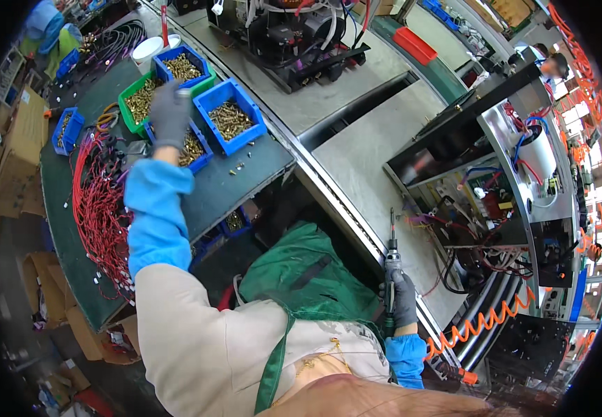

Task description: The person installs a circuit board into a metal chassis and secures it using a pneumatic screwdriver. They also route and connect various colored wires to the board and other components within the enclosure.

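Note:
My left hand [169, 118], in a grey glove, is over a cluster of bins on the side table to the left. Its fingers are smeared by motion, so I cannot tell whether they hold anything. Below and around it are a green bin [126, 117], a blue bin [246, 136] to its right and another blue bin [201, 164] partly under the wrist, all filled with small brass-coloured screws or fittings. My right hand [403, 300], gloved in grey too, is closed round a power screwdriver [392, 261]. The long bit points away from me, beside the conveyor's edge.
Red wire bundles [99, 215] cover the left of the green-topped table [207, 198]. An open metal appliance chassis [419, 149] with wiring stands at right, another machine [294, 42] ahead. An orange coiled hose [485, 320] lies lower right. Cardboard boxes [19, 153] stand far left.

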`<move>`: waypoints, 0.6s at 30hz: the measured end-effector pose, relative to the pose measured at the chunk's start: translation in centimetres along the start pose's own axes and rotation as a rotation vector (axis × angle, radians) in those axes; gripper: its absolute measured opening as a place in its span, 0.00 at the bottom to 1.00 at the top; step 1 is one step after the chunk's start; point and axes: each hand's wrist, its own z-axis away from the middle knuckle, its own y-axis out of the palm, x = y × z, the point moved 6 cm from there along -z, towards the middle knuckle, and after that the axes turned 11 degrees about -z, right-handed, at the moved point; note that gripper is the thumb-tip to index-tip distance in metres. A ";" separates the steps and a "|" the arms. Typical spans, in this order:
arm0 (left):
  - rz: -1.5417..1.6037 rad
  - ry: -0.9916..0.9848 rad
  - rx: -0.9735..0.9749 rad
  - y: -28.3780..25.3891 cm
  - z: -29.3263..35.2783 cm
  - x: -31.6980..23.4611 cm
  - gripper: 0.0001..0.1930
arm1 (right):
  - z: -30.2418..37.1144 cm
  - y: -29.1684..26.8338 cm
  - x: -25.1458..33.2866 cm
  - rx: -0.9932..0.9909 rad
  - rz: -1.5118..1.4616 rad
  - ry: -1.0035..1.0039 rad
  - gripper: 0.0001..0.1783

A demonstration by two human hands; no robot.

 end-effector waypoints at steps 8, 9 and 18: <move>-0.198 -0.146 0.919 8.2 -5.0 13.3 0.31 | -0.8 -0.4 -0.1 -0.044 0.111 -0.015 0.28; -0.246 -0.181 0.991 8.6 -5.1 13.5 0.34 | -0.8 -0.6 -0.2 -0.047 0.112 -0.021 0.28; -0.100 0.067 0.868 10.6 -5.1 13.0 0.27 | 1.6 1.7 0.5 -0.067 -0.023 -0.034 0.31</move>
